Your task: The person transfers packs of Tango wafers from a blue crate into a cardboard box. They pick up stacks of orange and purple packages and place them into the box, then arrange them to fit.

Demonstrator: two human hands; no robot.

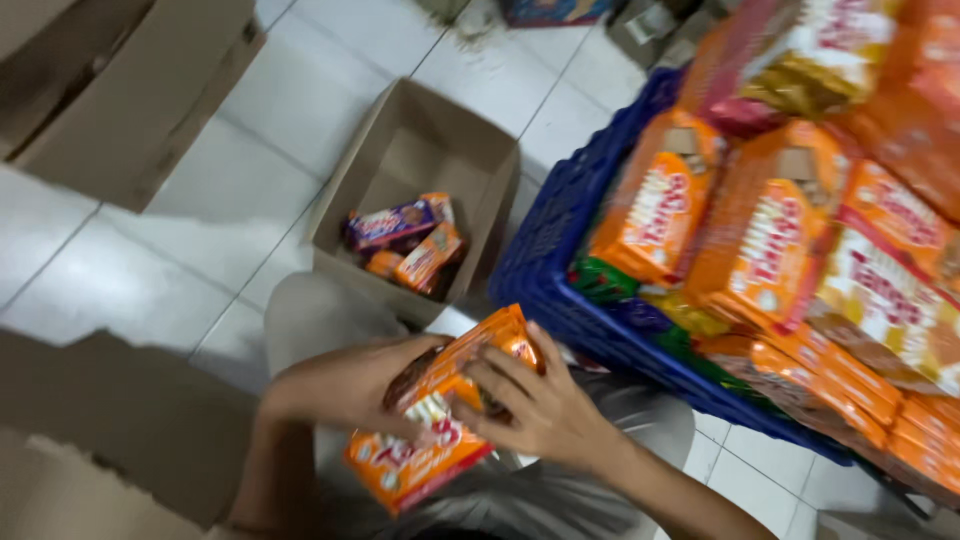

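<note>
Both of my hands hold an orange snack multipack (440,420) over my lap. My left hand (345,385) grips its left side and my right hand (535,405) grips its upper right end. The pack is tilted, its top pointing up and to the right. Just beyond it stands a small open cardboard box (420,150) on the floor, with a purple packet (388,224) and orange packets (428,256) lying inside. To the right, a blue plastic crate (560,240) is heaped with several orange and yellow snack packs (770,240).
A large open cardboard box (130,90) sits at the top left on the white tiled floor (150,260). Another cardboard flap (110,430) lies at the lower left. My grey-clad knees (320,315) are below the small box.
</note>
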